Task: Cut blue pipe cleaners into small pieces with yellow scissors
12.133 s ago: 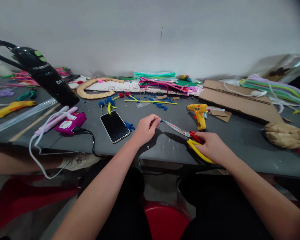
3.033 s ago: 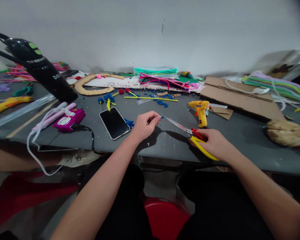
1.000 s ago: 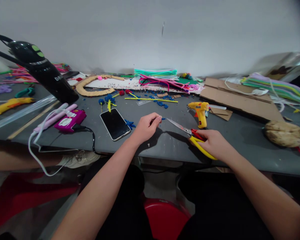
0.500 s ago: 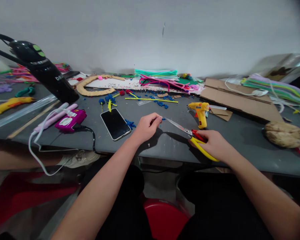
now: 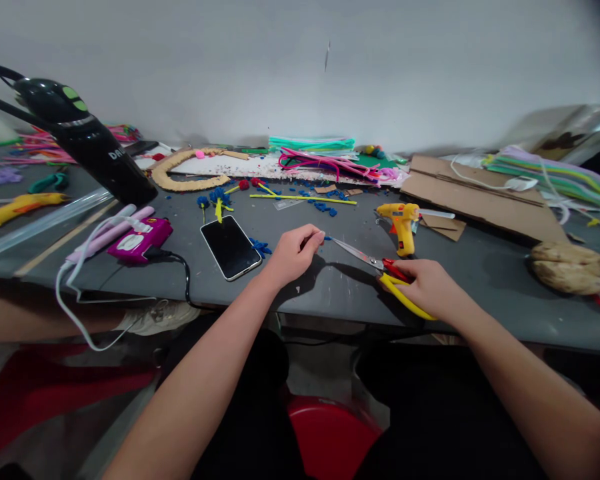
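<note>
The left hand (image 5: 296, 252) pinches a small blue piece (image 5: 328, 238) over the near surface (image 5: 500, 287), apparently by one end to expose the other to the scissors (image 5: 356, 253); contact is unclear. The right hand (image 5: 425, 281) curls around their handles (image 5: 405, 298), presumably to steer the blades (image 5: 347, 248).

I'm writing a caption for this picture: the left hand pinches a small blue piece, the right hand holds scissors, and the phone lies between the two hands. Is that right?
Not quite: the head view shows the phone lying to the left of the left hand. That hand does pinch a small blue piece, and the right hand holds scissors.
</note>
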A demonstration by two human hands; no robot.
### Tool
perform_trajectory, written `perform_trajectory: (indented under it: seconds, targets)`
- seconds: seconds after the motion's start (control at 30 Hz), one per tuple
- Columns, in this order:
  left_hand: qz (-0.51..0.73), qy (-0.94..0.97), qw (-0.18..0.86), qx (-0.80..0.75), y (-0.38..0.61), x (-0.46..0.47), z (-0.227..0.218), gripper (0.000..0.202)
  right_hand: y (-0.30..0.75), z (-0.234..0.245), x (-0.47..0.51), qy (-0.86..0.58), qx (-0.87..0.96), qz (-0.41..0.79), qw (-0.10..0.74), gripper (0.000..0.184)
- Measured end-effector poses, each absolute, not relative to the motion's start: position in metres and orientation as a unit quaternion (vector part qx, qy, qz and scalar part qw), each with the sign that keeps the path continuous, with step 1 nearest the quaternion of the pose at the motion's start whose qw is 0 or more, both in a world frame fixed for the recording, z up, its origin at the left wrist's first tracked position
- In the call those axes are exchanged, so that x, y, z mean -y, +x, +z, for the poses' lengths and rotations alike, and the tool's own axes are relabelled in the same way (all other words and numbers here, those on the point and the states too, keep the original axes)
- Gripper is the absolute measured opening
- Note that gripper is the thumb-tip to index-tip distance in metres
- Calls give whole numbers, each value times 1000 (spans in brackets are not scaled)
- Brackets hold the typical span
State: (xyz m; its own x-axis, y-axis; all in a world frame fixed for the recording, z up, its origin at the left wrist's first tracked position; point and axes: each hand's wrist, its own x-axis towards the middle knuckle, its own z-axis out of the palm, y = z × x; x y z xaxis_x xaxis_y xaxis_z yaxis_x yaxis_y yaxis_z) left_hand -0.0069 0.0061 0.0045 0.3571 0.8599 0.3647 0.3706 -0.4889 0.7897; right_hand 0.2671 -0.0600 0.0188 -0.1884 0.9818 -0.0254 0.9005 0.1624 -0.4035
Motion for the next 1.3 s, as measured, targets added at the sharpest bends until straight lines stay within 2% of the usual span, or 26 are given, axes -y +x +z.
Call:
perform_trajectory:
  seconds: [0.53,0.77,0.9,1.0,1.13,1.3]
  targets:
    - [398,766,299,-407,-6,-8,4,33,266,18,61,-638,739,185,111,29]
    - [382,773,149,-484,-55,-3,25,27,256,21,69,-659,737,132,67,27]
    - [330,757,98,-555,-94,-1,26,25,241,32,81,-659,746,96,30,30]
    - [293,752,76,-585,-106,-4,23,24,232,42,86,-638,764,93,2,44]
    - [265,762,100,-583,-109,-8,23,21,232,50,87,-642,762,83,-30,64]
    - [283,759,93,-579,-115,-3,30,26,231,59,83,-645,759,75,-47,71]
